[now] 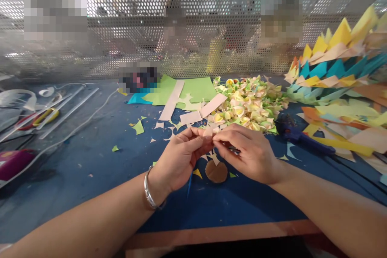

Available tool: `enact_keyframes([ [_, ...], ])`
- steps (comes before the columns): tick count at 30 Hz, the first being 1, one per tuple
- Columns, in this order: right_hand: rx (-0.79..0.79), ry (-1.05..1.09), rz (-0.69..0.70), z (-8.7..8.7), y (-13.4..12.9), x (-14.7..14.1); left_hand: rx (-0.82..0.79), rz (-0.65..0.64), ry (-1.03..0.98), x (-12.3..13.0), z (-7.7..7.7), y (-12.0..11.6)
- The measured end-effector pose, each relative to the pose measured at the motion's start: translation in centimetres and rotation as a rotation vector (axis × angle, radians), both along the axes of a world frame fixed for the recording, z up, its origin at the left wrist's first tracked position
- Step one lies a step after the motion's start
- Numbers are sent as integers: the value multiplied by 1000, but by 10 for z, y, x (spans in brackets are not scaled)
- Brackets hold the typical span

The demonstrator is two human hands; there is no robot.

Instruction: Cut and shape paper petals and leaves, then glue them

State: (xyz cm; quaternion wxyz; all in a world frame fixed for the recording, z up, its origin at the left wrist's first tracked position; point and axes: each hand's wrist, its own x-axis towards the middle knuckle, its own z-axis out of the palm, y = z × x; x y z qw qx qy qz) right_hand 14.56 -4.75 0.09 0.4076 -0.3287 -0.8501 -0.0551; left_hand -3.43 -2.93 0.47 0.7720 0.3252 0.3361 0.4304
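Near the middle of the blue table, my left hand [181,155] pinches a small pale pink paper piece [208,131] between thumb and fingers. From the right, my right hand [246,151] meets it, its thumb and index finger closed on the same piece. A round brown cardboard disc [216,171] lies just below the fingertips, with paper scraps around it. Beyond my hands are pale pink strips [214,105] and green sheets [196,88]. A heap of small folded paper pieces [246,105] sits behind my right hand.
A blue glue gun [305,139] with a black cord lies at the right, beside coloured paper strips [347,145] and a layered paper construction [338,64]. Yellow-handled scissors [46,117], clear sticks [69,113] and a white cable are at the left. A perforated metal screen [193,54] stands behind.
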Motion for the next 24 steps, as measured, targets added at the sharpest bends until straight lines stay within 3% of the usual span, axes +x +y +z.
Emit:
enact_keyframes([
  [5,-10,29,15,-4,1,-4,4,49,4,-1,1,-1],
  [17,170,-131,-39,-8,-1,-2,-26,27,60,0,5,-7],
  [24,122,1,-13,-6,-4,-4,6,-38,-20,-1,-1,-3],
])
